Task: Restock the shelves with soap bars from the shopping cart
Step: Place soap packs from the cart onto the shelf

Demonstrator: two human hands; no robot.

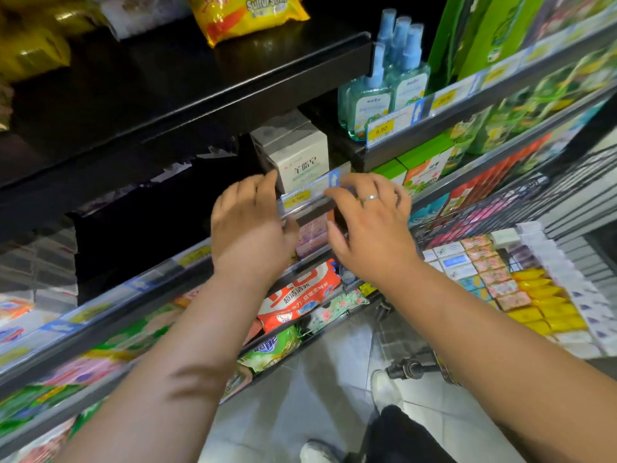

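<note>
Both hands are up at the shelf rail right now, left hand (250,225) and right hand (370,225), fingers loose and spread, not gripping anything. They bracket the white soap boxes (293,152) stacked at my 12 o'clock. I reckon that's to square them up behind the price strip (309,192) so the label faces out. More soap bars (494,279) sit in neat rows in the shopping cart (484,208) at about 4 o'clock, within easy reach for the next grab.

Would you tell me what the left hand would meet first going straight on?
Probably the white cardboard soap box; the left hand is close to its left edge, though depth is unclear.
</note>
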